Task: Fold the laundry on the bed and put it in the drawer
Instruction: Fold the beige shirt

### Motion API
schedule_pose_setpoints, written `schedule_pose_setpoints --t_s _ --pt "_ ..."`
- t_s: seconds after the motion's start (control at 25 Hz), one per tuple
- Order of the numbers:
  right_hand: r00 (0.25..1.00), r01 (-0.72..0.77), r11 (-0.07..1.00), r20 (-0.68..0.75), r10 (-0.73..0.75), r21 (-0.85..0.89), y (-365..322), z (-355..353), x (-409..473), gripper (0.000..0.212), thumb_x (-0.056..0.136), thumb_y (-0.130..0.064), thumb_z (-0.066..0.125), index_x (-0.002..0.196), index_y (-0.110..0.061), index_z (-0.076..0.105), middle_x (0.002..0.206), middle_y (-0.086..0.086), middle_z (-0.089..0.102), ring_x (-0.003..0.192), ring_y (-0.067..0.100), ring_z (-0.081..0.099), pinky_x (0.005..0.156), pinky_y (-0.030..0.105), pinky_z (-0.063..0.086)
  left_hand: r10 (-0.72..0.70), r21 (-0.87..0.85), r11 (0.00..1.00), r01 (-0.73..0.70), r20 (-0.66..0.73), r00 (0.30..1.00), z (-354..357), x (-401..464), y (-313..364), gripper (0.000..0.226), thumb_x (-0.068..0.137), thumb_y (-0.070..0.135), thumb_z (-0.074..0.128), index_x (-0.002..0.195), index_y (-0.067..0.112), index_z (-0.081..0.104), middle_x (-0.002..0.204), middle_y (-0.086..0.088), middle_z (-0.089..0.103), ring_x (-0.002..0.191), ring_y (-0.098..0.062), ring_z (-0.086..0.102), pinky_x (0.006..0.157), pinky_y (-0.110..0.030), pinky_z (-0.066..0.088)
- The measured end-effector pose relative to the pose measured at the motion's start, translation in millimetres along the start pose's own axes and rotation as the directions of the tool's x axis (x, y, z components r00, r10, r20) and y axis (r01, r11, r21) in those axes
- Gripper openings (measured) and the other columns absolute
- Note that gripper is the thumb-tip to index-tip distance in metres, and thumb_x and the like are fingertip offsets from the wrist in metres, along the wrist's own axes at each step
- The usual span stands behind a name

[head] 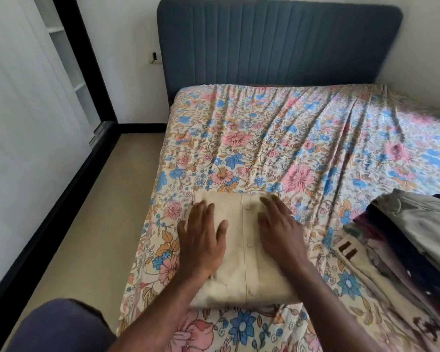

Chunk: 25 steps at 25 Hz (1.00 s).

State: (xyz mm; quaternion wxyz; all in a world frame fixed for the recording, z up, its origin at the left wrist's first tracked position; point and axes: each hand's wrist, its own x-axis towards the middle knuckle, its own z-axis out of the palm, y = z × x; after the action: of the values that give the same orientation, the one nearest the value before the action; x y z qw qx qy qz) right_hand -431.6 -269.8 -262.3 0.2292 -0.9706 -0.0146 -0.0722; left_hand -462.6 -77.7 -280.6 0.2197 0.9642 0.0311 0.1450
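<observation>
A cream button-up shirt [241,265] lies folded into a rectangle near the bed's front left corner, its button strip facing up. My left hand [201,240] presses flat on the shirt's left half with fingers straight and spread. On the right half, my right hand [280,229] lies flat too, fingers straight. A pile of unfolded laundry [407,237] in grey, dark blue, maroon and patterned cloth sits at the right edge of the bed. No drawer is in view.
The bed carries a wrinkled floral sheet [290,138] and has a blue padded headboard [277,44]. Beige floor [97,224] runs along the bed's left side, bounded by a white wall with black skirting [48,224]. My knee [61,326] shows at bottom left.
</observation>
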Motion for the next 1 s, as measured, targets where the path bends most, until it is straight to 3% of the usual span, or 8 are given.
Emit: schedule_pose_setpoints --t_s 0.12,0.24,0.36,0.44,0.52,0.64,0.76,1.0 --pt "0.979 0.022 0.999 0.201 -0.014 -0.037 5.1 16.1 0.4 0.058 0.104 -0.065 0.016 0.159 -0.050 0.007 0.167 -0.019 -0.010 0.156 0.010 -0.007 0.123 0.059 -0.001 -0.005 0.150 0.988 -0.029 0.223 0.975 9.5 5.3 -10.2 0.074 0.098 0.069 0.008 0.161 0.032 -0.004 0.169 0.003 -0.014 0.156 -0.016 -0.010 0.121 -0.060 0.006" --pt "0.979 -0.024 1.000 0.204 0.024 -0.002 15.2 25.9 17.2 0.056 0.103 -0.067 0.012 0.157 -0.055 0.004 0.168 -0.015 -0.009 0.156 0.011 -0.006 0.124 0.057 -0.005 -0.072 0.147 0.989 0.027 0.314 0.947 15.2 23.6 -24.1 0.080 0.092 0.080 0.006 0.156 0.041 -0.019 0.165 0.008 -0.025 0.154 -0.014 -0.017 0.119 -0.066 -0.001" --pt "0.986 -0.158 0.976 0.079 0.147 0.147 20.0 29.5 24.1 0.062 0.105 -0.058 0.029 0.161 -0.031 0.021 0.168 0.002 0.024 0.153 0.022 0.026 0.124 0.048 0.017 -0.130 0.135 0.987 0.085 0.372 0.919 14.5 35.8 -33.9 0.084 0.087 0.087 0.004 0.155 0.044 -0.021 0.166 0.010 -0.023 0.155 -0.015 -0.015 0.118 -0.066 -0.004" --pt "0.961 -0.247 0.958 -0.089 0.261 0.143 16.8 25.4 10.1 0.061 0.101 -0.058 0.043 0.143 -0.013 0.045 0.140 0.010 0.058 0.124 0.031 0.056 0.107 0.045 0.042 -0.121 0.120 0.989 0.081 0.374 0.920 13.2 32.4 -35.9 0.081 0.088 0.084 0.005 0.154 0.044 -0.022 0.165 0.009 -0.025 0.154 -0.015 -0.017 0.118 -0.063 -0.006" --pt "0.954 -0.270 0.961 -0.122 0.275 0.057 13.4 17.4 -9.9 0.064 0.096 -0.066 0.048 0.128 -0.010 0.054 0.121 0.009 0.065 0.106 0.030 0.060 0.093 0.042 0.049 -0.089 0.109 0.993 0.054 0.348 0.933 13.2 20.6 -41.3 0.079 0.089 0.080 0.002 0.154 0.043 -0.024 0.165 0.008 -0.026 0.154 -0.016 -0.019 0.121 -0.059 -0.010" --pt "0.918 -0.378 0.915 0.187 0.351 0.142 10.8 2.3 -14.7 0.070 0.088 -0.067 0.063 0.122 -0.007 0.056 0.112 0.008 0.065 0.090 0.022 0.061 0.071 0.032 0.050 -0.027 0.045 0.999 0.011 0.361 0.932 13.2 -2.0 -57.1 0.090 0.080 0.087 -0.007 0.155 0.040 -0.022 0.164 0.009 -0.028 0.152 -0.013 -0.024 0.121 -0.051 -0.016" --pt "0.827 -0.524 0.691 0.489 0.275 0.498 7.2 -13.1 -6.1 0.068 0.075 -0.050 0.087 0.117 -0.004 0.061 0.103 0.009 0.074 0.086 0.026 0.073 0.067 0.039 0.062 0.018 -0.083 0.996 0.013 0.365 0.931 5.6 -19.0 -63.1 0.110 0.065 0.097 -0.013 0.158 0.038 -0.016 0.163 0.012 -0.027 0.151 -0.008 -0.024 0.122 -0.045 -0.018" --pt "0.906 -0.394 0.577 0.408 0.112 0.715 -5.3 -34.0 -29.5 0.034 0.097 -0.027 0.069 0.123 -0.008 0.061 0.103 0.012 0.077 0.089 0.031 0.076 0.079 0.051 0.063 -0.026 -0.543 0.811 0.218 0.339 0.940 -13.2 -54.7 -51.4 0.098 0.071 0.097 0.021 0.155 0.048 0.009 0.165 0.020 0.002 0.153 -0.004 0.001 0.126 -0.044 -0.003"
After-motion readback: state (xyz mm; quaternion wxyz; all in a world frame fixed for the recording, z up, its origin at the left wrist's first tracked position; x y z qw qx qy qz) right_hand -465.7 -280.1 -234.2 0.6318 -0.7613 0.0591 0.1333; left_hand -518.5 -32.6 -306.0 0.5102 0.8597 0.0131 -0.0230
